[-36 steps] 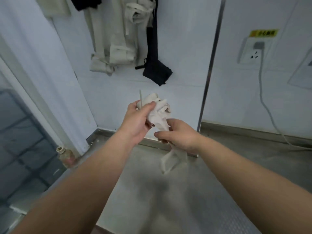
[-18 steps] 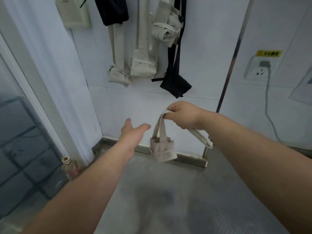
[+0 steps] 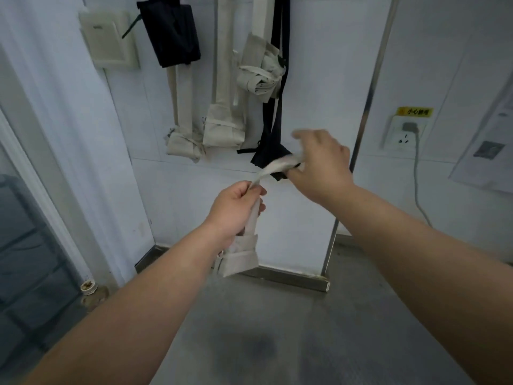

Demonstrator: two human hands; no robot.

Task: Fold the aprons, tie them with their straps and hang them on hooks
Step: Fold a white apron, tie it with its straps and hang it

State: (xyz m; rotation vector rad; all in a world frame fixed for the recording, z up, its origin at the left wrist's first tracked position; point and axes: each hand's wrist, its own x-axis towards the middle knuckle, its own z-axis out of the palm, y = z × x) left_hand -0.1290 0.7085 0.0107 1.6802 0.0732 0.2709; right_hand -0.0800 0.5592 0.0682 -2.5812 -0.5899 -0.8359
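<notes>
Cream canvas, folded small and bound with its own tie, hangs below our left hand [image 3: 236, 209]. This bundle [image 3: 240, 259] is in the air in front of the wall [image 3: 319, 65], low down near the skirting. Our left fingers are curled tight round the strap [image 3: 277, 166] just above the bundle. From there the strap runs up and right as a flat band to our right hand [image 3: 319, 159]. That hand pinches the far end between thumb and fingers, with the forefinger sticking out. Blur hides the finer grip.

We judge the folding and tying done for this apron, and the hanging step in hand. The strap is stretched between our hands as if to open a loop. Next, the loop has to go up, held open, over a hook. No hook shows; we take them to lie above the top edge, where the straps of the hung aprons [image 3: 224, 129] lead. That calls for a high reach and a free spot among close neighbours.

The cloth looks like stiff woven cotton, matte and holding its creases. The bundle is a blocky rectangle with a band across it. Three cream bundles of like shape hang on the wall, along with two dark aprons [image 3: 172, 31] that are limper in outline. The wall is smooth and pale, and the floor [image 3: 277, 343] is dull grey.
</notes>
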